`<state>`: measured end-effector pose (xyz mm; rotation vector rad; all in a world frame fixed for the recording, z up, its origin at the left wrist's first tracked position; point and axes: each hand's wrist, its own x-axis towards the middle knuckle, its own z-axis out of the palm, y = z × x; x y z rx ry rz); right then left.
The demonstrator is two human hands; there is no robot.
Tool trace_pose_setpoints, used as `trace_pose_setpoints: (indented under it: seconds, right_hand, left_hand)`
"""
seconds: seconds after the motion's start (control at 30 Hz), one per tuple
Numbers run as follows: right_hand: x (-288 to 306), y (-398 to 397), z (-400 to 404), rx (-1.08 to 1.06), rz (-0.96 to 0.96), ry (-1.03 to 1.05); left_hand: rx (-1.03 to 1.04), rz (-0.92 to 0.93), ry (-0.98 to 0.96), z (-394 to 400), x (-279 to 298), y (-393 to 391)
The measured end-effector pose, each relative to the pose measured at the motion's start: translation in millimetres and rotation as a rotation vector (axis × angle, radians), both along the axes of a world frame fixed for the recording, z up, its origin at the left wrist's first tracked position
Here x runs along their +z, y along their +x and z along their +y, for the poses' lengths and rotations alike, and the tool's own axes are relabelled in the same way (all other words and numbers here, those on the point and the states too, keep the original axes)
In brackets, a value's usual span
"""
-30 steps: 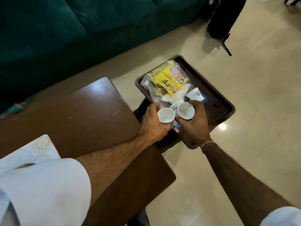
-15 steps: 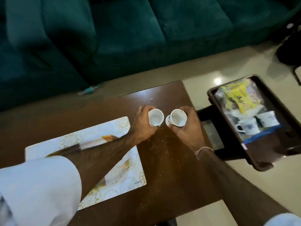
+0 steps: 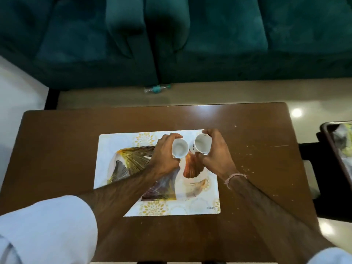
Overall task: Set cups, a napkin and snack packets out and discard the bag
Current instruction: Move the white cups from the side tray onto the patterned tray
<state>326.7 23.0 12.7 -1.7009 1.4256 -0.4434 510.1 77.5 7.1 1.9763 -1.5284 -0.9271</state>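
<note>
My left hand [image 3: 165,155] grips a small white cup [image 3: 179,148] over the upper middle of a patterned placemat [image 3: 198,199]. Just to its right, my right hand [image 3: 217,155] holds a second white cup [image 3: 202,144], tilted a little toward the first; the two cups nearly touch. Both cups look empty inside. I cannot tell whether they rest on the mat or hang just above it. The dark tray [image 3: 331,141] shows only at the right edge, with the clear bag of snack packets [image 3: 345,141] on it, mostly cut off.
The placemat lies in the middle of a brown wooden table [image 3: 57,153]. A teal sofa [image 3: 190,39] runs along the far side, with a small bottle [image 3: 157,89] on the floor in front of it. Crumbs dot the table's right part.
Both hands carried the cups from the tray, over the table's right part, leftward onto the placemat. The view swung left, so the tray slid to the right edge.
</note>
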Motion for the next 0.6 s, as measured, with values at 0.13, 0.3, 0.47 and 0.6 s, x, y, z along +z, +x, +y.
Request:
trace_pose_setpoints:
  seconds: [0.13,0.3,0.47,0.6]
  right_hand:
    - [-7,34,1,0.182,0.052,-0.006]
    - [-17,77,2,0.487,0.137,-0.031]
    - [-24,118,6,0.799,0.238,-0.069]
    - [-26,138,9,0.964,0.307,-0.137]
  left_hand:
    - [0.078,0.037,-0.013,34,-8,25]
    - [0.19,0.069,0.001,73,-19,41]
    - [0.242,0.089,0.072,103,-28,53]
    - [0.24,0.067,0.082,116,-37,62]
